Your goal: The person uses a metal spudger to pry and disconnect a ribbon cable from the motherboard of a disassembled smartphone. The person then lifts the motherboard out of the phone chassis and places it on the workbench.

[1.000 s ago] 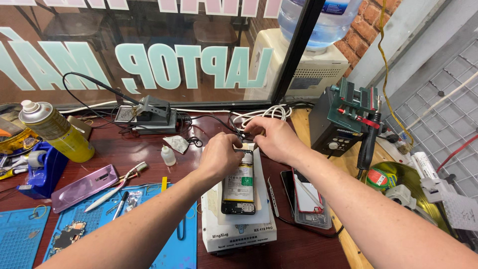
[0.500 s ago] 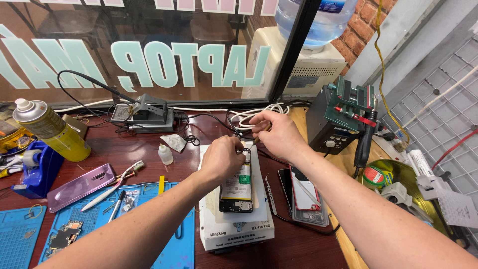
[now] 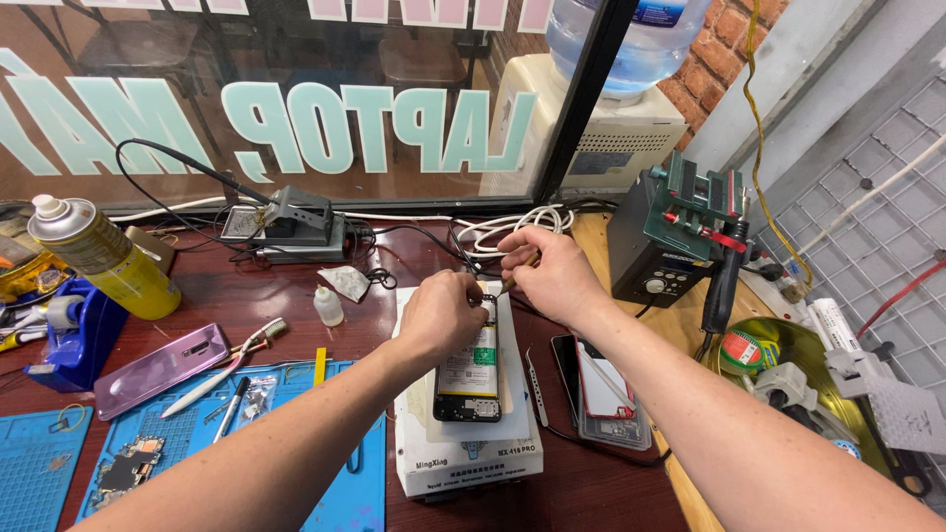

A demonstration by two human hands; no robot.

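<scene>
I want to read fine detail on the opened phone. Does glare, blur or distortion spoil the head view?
Head view: sharp and evenly lit on the opened phone; left hand covers its top end, right hand works beside it; window glass carries reflections; wide-angle bending at edges.

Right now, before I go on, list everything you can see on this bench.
opened phone: 1, black with pale battery, on the white heating pad, centre
second phone: 1, dark, right of the pad
tweezers: 1, silver, between the pad and the second phone
spray can: 1, yellow, far left
tape dispenser: 1, blue, left edge
back cover: 1, purple, left of centre
work mat: 1, blue, front left
dropper bottle: 1, white, behind the mat
soldering station: 1, black, right
water bottle: 1, clear blue, behind the glass
left hand: 1, pressing on the phone's top
right hand: 1, pinching a thin tool at the phone's top
</scene>
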